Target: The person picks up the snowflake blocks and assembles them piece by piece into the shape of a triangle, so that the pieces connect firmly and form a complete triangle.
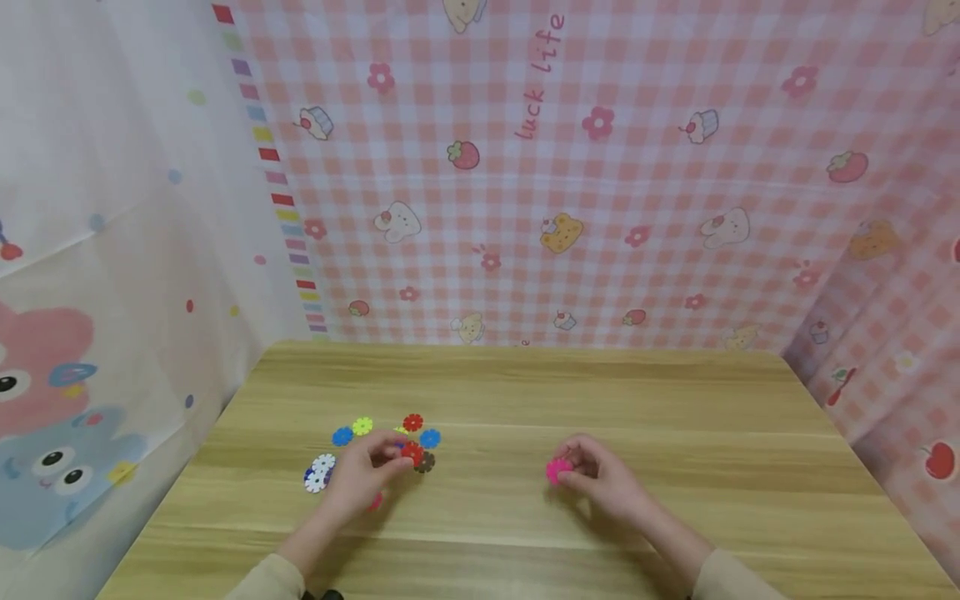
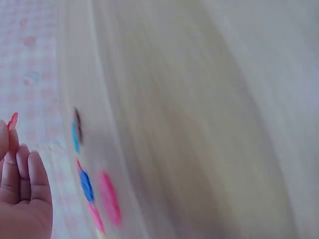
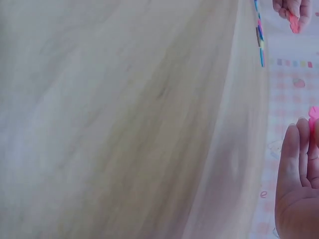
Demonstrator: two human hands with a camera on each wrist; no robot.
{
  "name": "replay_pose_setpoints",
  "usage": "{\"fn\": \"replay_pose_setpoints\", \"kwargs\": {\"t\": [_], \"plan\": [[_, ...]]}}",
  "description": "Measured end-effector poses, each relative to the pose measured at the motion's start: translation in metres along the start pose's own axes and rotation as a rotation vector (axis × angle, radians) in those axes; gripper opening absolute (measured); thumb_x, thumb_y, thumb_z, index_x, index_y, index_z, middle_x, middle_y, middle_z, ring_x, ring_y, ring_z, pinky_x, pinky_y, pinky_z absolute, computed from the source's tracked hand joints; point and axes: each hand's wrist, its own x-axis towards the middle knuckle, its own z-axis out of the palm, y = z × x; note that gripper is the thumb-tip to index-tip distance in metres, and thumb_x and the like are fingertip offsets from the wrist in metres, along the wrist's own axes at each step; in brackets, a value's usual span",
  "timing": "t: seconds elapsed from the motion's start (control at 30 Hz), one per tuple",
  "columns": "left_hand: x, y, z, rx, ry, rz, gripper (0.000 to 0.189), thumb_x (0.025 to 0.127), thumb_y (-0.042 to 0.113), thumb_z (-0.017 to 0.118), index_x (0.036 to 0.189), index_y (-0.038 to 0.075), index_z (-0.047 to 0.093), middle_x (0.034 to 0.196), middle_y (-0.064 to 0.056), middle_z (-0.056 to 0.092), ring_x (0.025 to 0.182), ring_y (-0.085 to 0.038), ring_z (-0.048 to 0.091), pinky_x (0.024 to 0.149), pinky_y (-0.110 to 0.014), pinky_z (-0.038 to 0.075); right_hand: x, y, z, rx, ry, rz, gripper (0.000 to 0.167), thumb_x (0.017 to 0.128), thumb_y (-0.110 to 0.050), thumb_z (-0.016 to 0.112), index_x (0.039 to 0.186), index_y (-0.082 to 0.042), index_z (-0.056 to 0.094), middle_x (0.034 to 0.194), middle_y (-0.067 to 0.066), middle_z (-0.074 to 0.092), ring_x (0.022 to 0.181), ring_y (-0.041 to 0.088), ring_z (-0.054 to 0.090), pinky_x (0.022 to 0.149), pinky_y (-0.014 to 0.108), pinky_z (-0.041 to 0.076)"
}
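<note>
My left hand [image 1: 362, 475] pinches a red notched plastic disc [image 1: 412, 453] between thumb and index finger, held above the loose discs on the left of the table. In the left wrist view the same red disc [image 2: 13, 121] shows edge-on at the fingertips. On the right, my right hand [image 1: 600, 477] pinches a pink notched disc [image 1: 558, 471] the same way, with bare tabletop under it. The right wrist view shows part of this pink disc [image 3: 313, 117] at the frame's edge.
Around the left hand lie several flower-shaped discs: white [image 1: 317, 482], blue [image 1: 342, 436], yellow [image 1: 362, 426], red [image 1: 412, 422], light blue [image 1: 431, 437], brown [image 1: 425, 462] and a partly hidden pink one [image 1: 376, 502]. The wooden table [image 1: 495, 392] meets a checked cloth [image 1: 517, 275] behind.
</note>
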Motion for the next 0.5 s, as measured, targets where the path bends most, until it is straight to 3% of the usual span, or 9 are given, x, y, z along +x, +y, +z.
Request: {"fn": "replay_pose_setpoints", "kwargs": {"t": [0.3,0.5], "plan": [[0.001,0.030,0.036,-0.250,-0.135,0.024,0.027,0.085,0.005,0.077,0.110,0.000,0.069,0.085,-0.007,0.071,0.079,-0.014,0.063,0.073,-0.023,0.053,0.002,-0.009,0.008,0.006,0.055,-0.043,0.021,0.088,0.004,0.069,0.108,0.003,0.061,0.096,0.015,0.069,0.084,0.014,0.063,0.077,0.025,0.054],[0.003,0.045,0.056,-0.284,-0.175,0.031,0.029,0.085,0.009,0.078,0.111,-0.001,0.068,0.087,-0.007,0.073,0.081,-0.014,0.064,0.076,-0.023,0.053,0.003,-0.014,0.015,0.068,0.087,-0.024,0.020,0.090,0.004,0.067,0.109,0.005,0.061,0.098,0.017,0.067,0.083,0.014,0.063,0.075,0.026,0.056]]}}
